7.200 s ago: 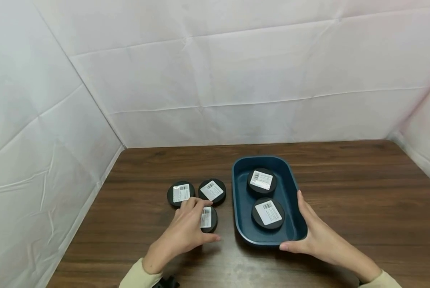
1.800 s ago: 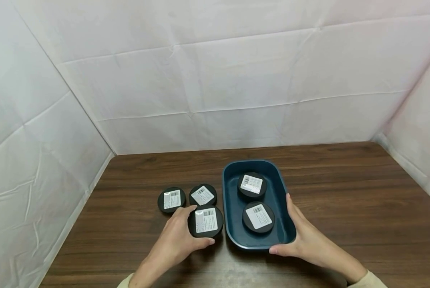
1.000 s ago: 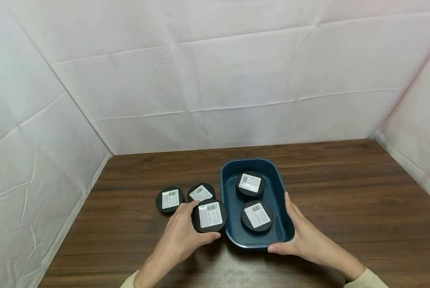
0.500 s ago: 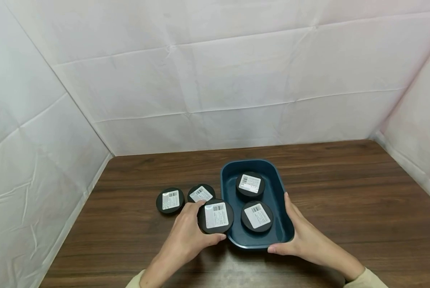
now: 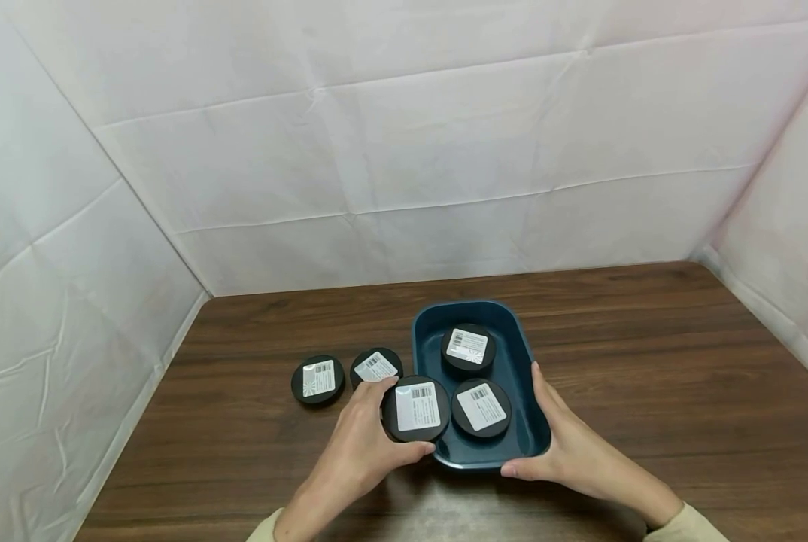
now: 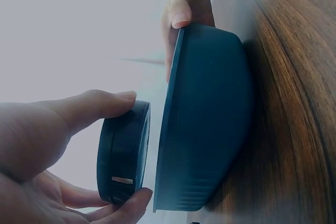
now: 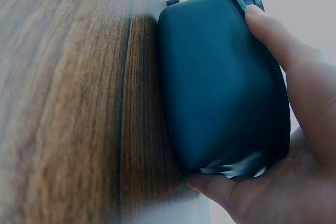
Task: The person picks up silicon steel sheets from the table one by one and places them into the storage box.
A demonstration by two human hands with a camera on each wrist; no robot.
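Note:
My left hand (image 5: pixel 370 436) grips a flat round black container (image 5: pixel 416 409) with a white barcode label, thumb on the near side and fingers on the far side. In the head view this container overlaps the left rim of a dark blue rectangular tray (image 5: pixel 516 331). In the left wrist view the held container (image 6: pixel 123 150) sits just above the tray's rim, with a gap between. My right hand (image 5: pixel 573 444) holds the tray's near right corner. Two similar black containers, one at the back (image 5: pixel 468 350) and one nearer (image 5: pixel 481 408), lie label up in the tray.
Left of the tray, two more black labelled containers lie on the brown wooden table (image 5: pixel 614 331), one farther left (image 5: pixel 318 380) and one (image 5: pixel 375 366) partly hidden by my left hand. White sheet walls (image 5: pixel 431 150) enclose the table at the back and sides.
My left hand has lifted the near container off the table and carried it right, to over the tray's left rim. My right hand has kept its hold on the tray.

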